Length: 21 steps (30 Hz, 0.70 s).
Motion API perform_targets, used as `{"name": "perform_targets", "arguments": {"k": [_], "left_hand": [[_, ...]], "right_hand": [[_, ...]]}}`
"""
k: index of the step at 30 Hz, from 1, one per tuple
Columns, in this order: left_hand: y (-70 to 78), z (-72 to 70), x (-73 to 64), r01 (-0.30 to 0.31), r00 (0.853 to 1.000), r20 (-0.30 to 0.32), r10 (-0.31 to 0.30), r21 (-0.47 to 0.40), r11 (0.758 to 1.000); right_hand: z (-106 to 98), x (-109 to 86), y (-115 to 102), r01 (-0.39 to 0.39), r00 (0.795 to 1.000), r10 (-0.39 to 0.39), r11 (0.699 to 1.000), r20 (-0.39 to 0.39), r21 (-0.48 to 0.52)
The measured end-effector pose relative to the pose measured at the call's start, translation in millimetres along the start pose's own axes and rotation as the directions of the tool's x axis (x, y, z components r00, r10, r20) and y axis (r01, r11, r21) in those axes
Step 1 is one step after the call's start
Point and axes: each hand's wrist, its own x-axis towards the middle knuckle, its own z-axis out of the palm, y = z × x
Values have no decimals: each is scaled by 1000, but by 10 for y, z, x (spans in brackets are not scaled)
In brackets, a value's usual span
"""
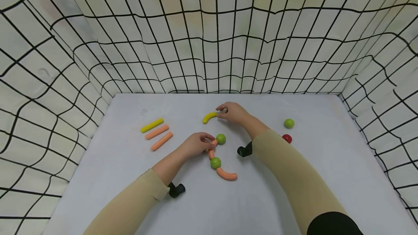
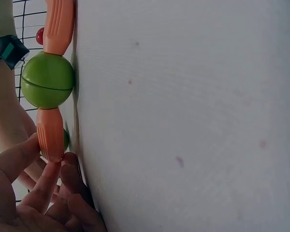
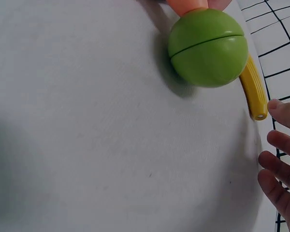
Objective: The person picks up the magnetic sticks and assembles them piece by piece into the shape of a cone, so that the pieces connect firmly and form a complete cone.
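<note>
Close by the right hand (image 1: 232, 112), a grooved yellow piece (image 3: 253, 89).

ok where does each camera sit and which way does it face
Head: worn on the head, facing forward and down at the white table; left hand, right hand and beige sleeves show.
Left wrist: worn there, looking at the ridged orange stick in the left hand's grip; the right forearm shows behind.
Right wrist: worn there, looking across the table at a glossy green ball; right-hand fingers show at the edge.
Shared: head and right wrist show the yellow curved stick.
</note>
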Motion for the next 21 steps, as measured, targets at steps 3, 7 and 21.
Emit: {"name": "perform_targets", "arguments": {"k": [3, 7, 21], "left_hand": [[9, 5, -1, 2, 1000, -1, -2, 0, 1000], [17, 1, -3, 1, 1000, 0, -1, -7, 1000], [14, 5, 1, 6, 1000, 2, -6, -18, 1000]], "right_hand": [[16, 48, -31, 1, 1000, -1, 1000, 0, -1], [32, 100, -68, 12, 1000, -12, 1000, -3, -23], [99, 177, -102, 74, 997, -72, 988, 18, -138]]}}
